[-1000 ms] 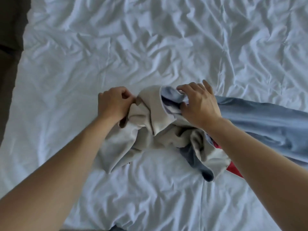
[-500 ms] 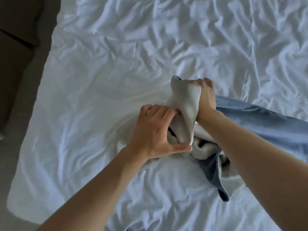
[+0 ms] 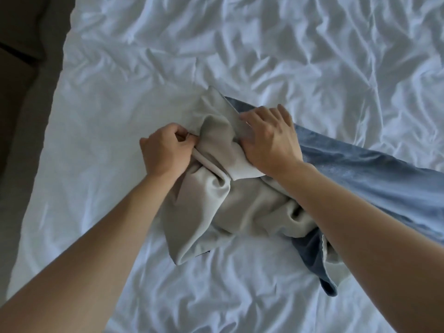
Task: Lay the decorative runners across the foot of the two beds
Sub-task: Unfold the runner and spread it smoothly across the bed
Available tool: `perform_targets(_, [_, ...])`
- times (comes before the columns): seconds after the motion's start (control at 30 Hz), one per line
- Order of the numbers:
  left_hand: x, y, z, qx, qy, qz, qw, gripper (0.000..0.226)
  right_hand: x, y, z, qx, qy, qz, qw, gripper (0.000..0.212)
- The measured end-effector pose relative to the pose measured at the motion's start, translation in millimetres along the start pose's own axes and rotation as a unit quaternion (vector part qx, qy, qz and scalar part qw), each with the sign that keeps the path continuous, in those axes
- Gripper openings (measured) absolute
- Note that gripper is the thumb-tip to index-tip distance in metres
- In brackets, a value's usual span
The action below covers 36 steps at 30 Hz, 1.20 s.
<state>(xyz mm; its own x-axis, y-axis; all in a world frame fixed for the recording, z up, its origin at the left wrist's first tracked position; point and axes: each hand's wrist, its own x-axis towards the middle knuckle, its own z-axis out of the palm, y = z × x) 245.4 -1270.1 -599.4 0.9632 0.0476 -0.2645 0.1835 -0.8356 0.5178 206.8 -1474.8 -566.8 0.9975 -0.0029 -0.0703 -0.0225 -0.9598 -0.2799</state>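
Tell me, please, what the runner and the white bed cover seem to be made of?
Runner: probably velvet-like plush, blue face with patchy sheen, matte grey backing that folds softly. Bed cover: likely thin woven cotton, white and matte, with many sharp creases. Neither fibre can be confirmed.

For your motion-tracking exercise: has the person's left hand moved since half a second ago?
Yes. The left hand has shifted left, off the bunched runner it lay on, toward the bed's left edge, now pinching a fold at the bundle's left side.
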Motion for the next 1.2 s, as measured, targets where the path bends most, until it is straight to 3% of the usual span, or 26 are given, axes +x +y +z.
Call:
perform_targets(0.17, [20, -13, -12, 0.036, 0.047, -0.002, 0.998, 0.015, -2, -10, 4, 0.057, 0.041, -0.047, 0.996, 0.019])
perform_targets(0.33, [47, -20, -26, 0.025, 0.012, -0.077, 0.997, 0.020, -10, 14, -3, 0.023, 0.013, 0.001, 1.000, 0.034])
perform_targets(0.43, [29, 0, -20, 0.009, 0.063, -0.013, 0.998, 0.019, -27, 35, -6, -0.017, -0.006, 0.033, 0.999, 0.040])
perform_targets(0.53, [-9, 23, -14, 0.044, 0.116, 0.117, 0.985, 0.027, -45, 50, -7, -0.053, -0.023, 0.063, 0.996, 0.045])
perform_targets(0.63, [-54, 51, 1, 0.037, 0.078, 0.231, 0.969, 0.023, -62, 64, -13, -0.067, -0.005, 0.083, 0.994, 0.038])
perform_targets(0.77, [-124, 85, 31, 0.009, -0.026, 0.280, 0.959, 0.003, -91, 86, -28, -0.072, 0.017, 0.097, 0.993, 0.034])
perform_targets(0.9, [-198, 114, 72, 0.017, -0.126, 0.329, 0.936, 0.023, -123, 115, -42, -0.072, 0.008, 0.094, 0.993, 0.015])
perform_targets(1.0, [-234, 134, 90, -0.018, -0.141, 0.312, 0.939, 0.045, -143, 129, -43, -0.065, 0.004, 0.084, 0.994, 0.009])
perform_targets(1.07, [-245, 141, 97, -0.034, -0.131, 0.293, 0.946, 0.048, -154, 132, -41, -0.055, 0.020, 0.071, 0.996, 0.009])
perform_targets(1.2, [-242, 141, 100, 0.028, -0.096, 0.303, 0.948, 0.013, -162, 135, -44, -0.011, 0.041, 0.047, 0.998, 0.014])
